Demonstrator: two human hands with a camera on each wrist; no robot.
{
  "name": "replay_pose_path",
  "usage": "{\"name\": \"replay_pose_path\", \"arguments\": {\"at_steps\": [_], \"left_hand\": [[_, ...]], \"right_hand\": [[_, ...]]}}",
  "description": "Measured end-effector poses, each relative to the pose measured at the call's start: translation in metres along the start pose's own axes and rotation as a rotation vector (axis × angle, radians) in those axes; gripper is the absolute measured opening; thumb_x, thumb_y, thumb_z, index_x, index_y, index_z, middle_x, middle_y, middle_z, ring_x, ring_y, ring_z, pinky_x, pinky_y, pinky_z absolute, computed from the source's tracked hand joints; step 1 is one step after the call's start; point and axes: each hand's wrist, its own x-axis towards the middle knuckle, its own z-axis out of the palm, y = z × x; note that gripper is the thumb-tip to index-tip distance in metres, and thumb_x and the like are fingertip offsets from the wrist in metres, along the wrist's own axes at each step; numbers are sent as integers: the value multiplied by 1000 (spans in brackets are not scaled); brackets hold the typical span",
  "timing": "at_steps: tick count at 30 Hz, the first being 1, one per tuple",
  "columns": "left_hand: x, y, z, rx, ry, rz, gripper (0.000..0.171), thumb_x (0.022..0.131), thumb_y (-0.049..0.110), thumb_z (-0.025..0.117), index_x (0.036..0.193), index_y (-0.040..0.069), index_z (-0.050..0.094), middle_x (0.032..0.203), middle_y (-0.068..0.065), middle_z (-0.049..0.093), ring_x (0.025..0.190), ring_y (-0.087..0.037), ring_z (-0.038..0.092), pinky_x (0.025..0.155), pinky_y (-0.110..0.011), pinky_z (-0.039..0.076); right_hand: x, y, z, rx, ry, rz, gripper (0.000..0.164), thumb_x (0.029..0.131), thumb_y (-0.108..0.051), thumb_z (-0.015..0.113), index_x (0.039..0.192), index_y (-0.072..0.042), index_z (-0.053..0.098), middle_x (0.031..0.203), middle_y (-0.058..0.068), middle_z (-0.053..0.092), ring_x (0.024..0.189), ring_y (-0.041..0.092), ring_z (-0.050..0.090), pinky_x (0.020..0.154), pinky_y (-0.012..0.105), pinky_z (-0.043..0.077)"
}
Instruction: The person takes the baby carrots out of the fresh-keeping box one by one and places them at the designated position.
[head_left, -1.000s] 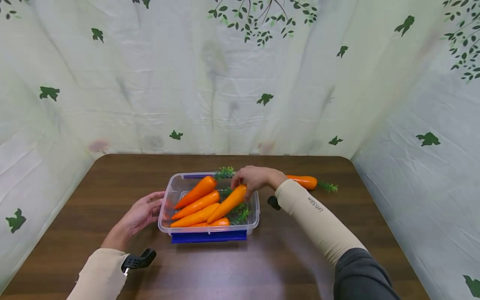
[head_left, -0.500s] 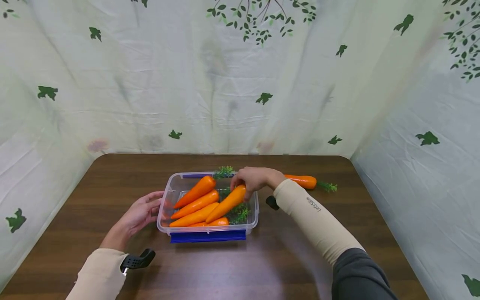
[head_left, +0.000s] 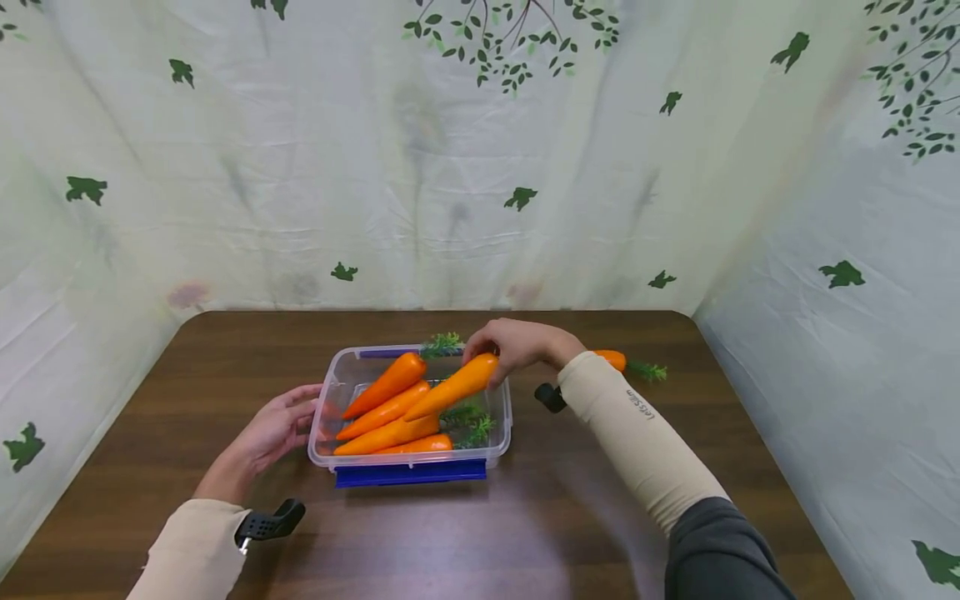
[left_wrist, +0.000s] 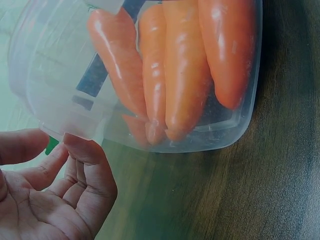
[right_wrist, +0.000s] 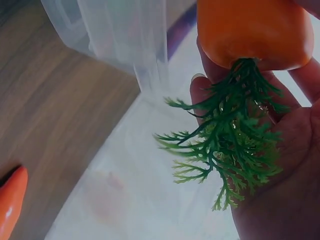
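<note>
My right hand grips a toy carrot by its thick end, raised at a slant over the clear plastic box. In the right wrist view, the green leafy top hangs beside the palm. Several more carrots lie side by side in the box, thin ends to the left. My left hand is at the box's left side; in the left wrist view its fingertips rest right at the box's edge, with a gap between thumb and forefinger.
Behind the right forearm, another carrot with green leaves lies on the brown wooden table. A blue latch hangs at the box's front. White cloth with leaf prints surrounds the table's back and sides.
My right hand has risen slightly, lifting the carrot's thick end and drawing the carrot up off the others. The left hand stays at the box. The whole view has shifted slightly.
</note>
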Motion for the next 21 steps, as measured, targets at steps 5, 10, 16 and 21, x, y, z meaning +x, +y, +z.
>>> {"name": "replay_pose_path", "arguments": {"at_steps": [5, 10, 16, 21], "left_hand": [[-1, 0, 0, 12, -1, 2, 58, 103, 28, 45, 148, 1, 22, 128, -11, 52, 108, -18, 58, 91, -37, 51], [0, 0, 1, 21, -9, 11, 57, 103, 28, 45, 148, 1, 22, 129, -13, 52, 108, -18, 58, 91, -37, 52], [2, 0, 2, 20, -15, 6, 58, 103, 28, 45, 149, 1, 21, 128, -11, 53, 107, -17, 58, 90, -35, 52], [1, -2, 1, 19, -11, 8, 58, 103, 28, 45, 148, 0, 21, 128, -12, 53, 106, -17, 58, 90, -36, 52]], "right_hand": [[-15, 8, -8, 49, 54, 20, 39, 78, -9, 80, 113, -11, 65, 108, -1, 65, 90, 16, 59, 83, 28, 50], [-38, 20, -14, 119, 134, 83, 40, 78, -9, 79, 116, -10, 64, 108, 1, 64, 90, 20, 57, 85, 33, 49], [-76, 47, -18, 151, 243, 157, 40, 79, -13, 80, 116, -12, 64, 107, 2, 64, 91, 23, 55, 87, 38, 46], [-106, 71, -16, 183, 312, 187, 42, 80, -13, 79, 119, -9, 63, 111, 6, 62, 97, 24, 55, 92, 41, 44]]}}
